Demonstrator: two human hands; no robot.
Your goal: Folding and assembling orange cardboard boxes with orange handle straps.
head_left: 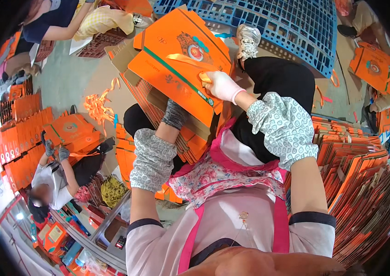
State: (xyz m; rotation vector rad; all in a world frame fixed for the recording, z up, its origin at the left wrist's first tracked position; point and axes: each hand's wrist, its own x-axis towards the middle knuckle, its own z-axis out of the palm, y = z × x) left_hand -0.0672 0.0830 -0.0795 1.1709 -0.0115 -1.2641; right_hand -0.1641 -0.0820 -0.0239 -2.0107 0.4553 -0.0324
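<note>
A flat-folded orange cardboard gift box (158, 66) with a green stripe and a printed bowl picture lies tilted over my lap. Beneath it is a stack of similar folded boxes (143, 97). My right hand (222, 87), in a white glove, pinches an orange ribbon (183, 59) against the upper box near its striped edge. The ribbon's loose length runs left across the printed panel. My left hand (176, 114), in a dark grey glove, reaches under the near edge of this box; its fingers are hidden there.
Loose orange ribbons (100, 105) lie on the floor at left. Tall rows of folded boxes (360, 188) stand at my right. A blue plastic pallet (287, 27) is ahead. Another person (57, 170) at left handles an orange box; more people sit at the far left and far right.
</note>
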